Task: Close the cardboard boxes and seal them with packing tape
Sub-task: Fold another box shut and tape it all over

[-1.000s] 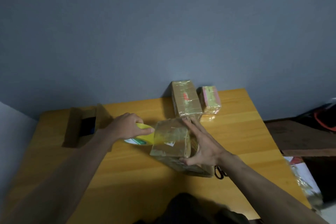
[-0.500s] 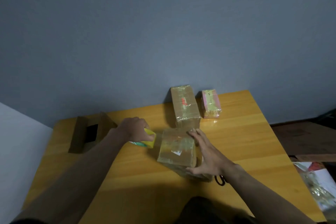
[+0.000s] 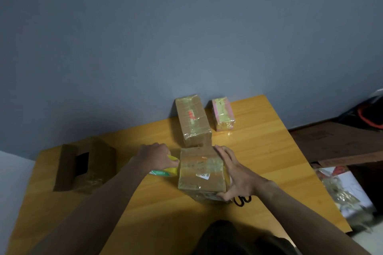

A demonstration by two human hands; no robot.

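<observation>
Resting in the middle of the smooth wooden table (image 3: 259, 151), the brown cardboard box (image 3: 202, 174) is wrapped in shiny, crinkly tape. The right hand (image 3: 236, 174) lies on its right side with fingers spread, thumb at the near corner. The left hand (image 3: 156, 157) curls around a round yellow tape roll (image 3: 169, 168) touching the box's left side; the hand hides most of it.

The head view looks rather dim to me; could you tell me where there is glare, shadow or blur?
Head view: dim overall; glare glints off the tape wrapped on the near box and the two far boxes; the open box sits in shadow; the bag at right is smeared; table edges splay, wide-angle.
</observation>
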